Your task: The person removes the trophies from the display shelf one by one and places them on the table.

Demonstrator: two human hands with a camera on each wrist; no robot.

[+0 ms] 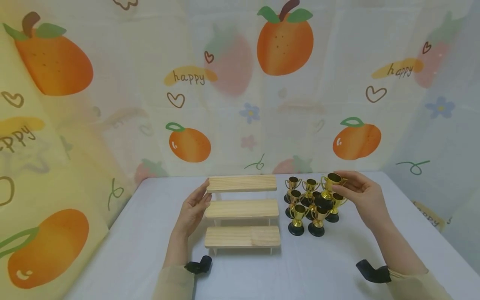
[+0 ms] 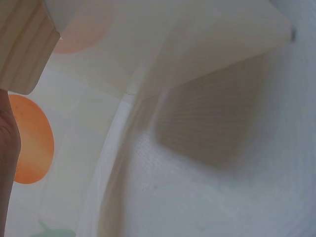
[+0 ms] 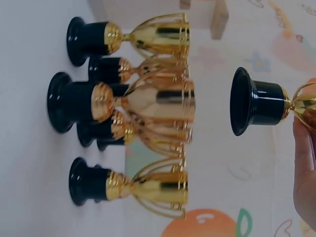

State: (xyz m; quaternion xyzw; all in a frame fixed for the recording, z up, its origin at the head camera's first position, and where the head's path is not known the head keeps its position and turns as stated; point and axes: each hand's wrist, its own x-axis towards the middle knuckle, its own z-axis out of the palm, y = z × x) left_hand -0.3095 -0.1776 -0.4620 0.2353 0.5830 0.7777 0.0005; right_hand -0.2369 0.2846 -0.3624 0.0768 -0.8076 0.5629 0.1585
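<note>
A small gold trophy cup (image 1: pixel 333 183) with a black base is held up in my right hand (image 1: pixel 363 193), thumb and fingers pinching its cup. In the right wrist view the lifted trophy's black base (image 3: pixel 256 101) hangs apart from the group, and only part of the hand (image 3: pixel 306 168) shows. Below it, several similar trophies (image 1: pixel 298 214) stand upright close together on the table. My left hand (image 1: pixel 191 208) grips the left end of the top board of a three-tier wooden display stand (image 1: pixel 241 208). The left wrist view catches only that board's corner (image 2: pixel 27 49) and a strip of the hand.
The stand sits left of the trophies on a white-covered table (image 1: pixel 247 279). Behind rises a cloth backdrop (image 1: pixel 232 112) printed with oranges, strawberries and hearts, which also hangs along the left and right sides. A black strap (image 1: pixel 375 273) is on the right wrist.
</note>
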